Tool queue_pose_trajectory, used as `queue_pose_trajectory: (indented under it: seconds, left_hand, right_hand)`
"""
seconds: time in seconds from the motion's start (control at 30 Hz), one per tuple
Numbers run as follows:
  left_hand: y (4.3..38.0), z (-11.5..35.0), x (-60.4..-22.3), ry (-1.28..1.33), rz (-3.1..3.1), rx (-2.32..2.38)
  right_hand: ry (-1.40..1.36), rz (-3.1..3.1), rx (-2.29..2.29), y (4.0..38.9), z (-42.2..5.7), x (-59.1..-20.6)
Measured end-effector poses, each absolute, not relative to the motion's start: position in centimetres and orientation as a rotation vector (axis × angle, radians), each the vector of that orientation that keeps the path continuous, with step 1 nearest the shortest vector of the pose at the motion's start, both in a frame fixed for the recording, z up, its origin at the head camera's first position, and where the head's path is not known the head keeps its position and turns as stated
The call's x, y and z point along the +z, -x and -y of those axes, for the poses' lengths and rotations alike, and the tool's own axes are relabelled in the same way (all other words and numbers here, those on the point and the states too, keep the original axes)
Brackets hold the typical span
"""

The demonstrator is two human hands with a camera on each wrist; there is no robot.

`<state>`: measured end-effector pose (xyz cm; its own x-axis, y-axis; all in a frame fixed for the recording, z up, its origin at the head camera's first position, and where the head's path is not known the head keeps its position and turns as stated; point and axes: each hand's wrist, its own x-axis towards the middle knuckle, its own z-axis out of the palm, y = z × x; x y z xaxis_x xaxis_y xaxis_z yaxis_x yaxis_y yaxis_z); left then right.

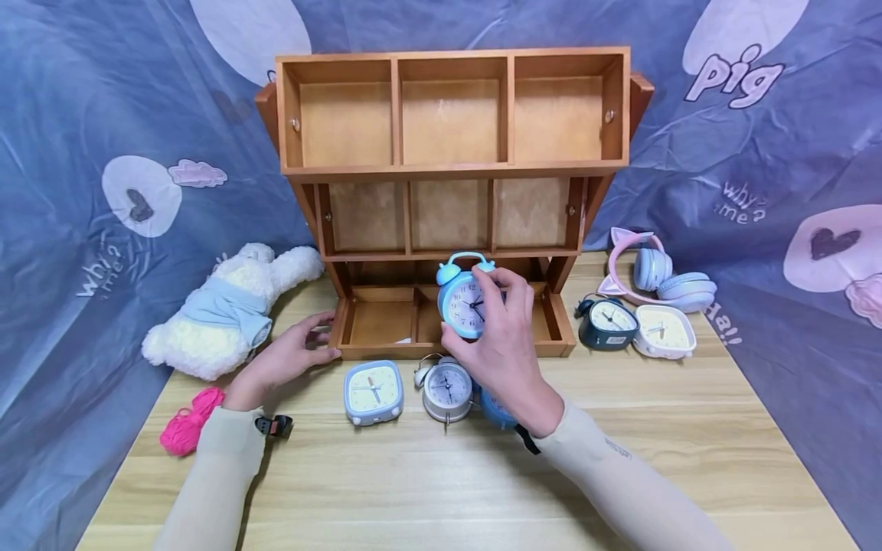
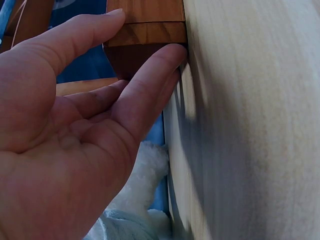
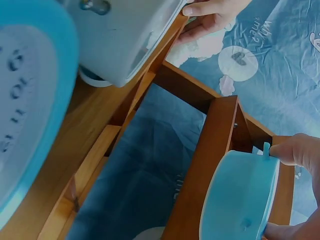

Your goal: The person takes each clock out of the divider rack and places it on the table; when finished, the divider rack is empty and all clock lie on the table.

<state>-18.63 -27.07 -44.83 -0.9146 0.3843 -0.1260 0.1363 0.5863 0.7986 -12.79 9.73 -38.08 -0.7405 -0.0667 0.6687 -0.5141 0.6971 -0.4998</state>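
My right hand (image 1: 506,337) pinches a light blue twin-bell alarm clock (image 1: 462,306) between thumb and fingers. It holds the clock upright in front of the middle of the wooden shelf's (image 1: 451,172) bottom tier. In the right wrist view, the back of this clock (image 3: 240,195) shows beside the thumb. My left hand (image 1: 292,352) touches the front left corner of the bottom tier, its fingers (image 2: 150,82) fairly straight. A square blue-rimmed clock (image 1: 374,392), a silver twin-bell clock (image 1: 448,390) and a blue clock (image 1: 498,409), partly hidden by my right wrist, stand before the shelf.
Right of the shelf are a dark green clock (image 1: 608,323), a white square clock (image 1: 664,331) and cat-ear headphones (image 1: 661,279). A white plush toy (image 1: 220,314) and pink yarn (image 1: 189,425) lie on the left. Patterned blue cloth (image 1: 792,153) hangs behind.
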Motion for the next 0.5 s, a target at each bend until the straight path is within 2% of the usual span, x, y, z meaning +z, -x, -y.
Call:
queue_pose_trajectory:
  seconds: [0.5]
  left_hand:
    - [18.7, 27.2, -45.3, -0.417, -2.536, 1.236]
  right_hand:
    - [-0.295, 2.399, 0.957, 10.6, -12.6, -38.9]
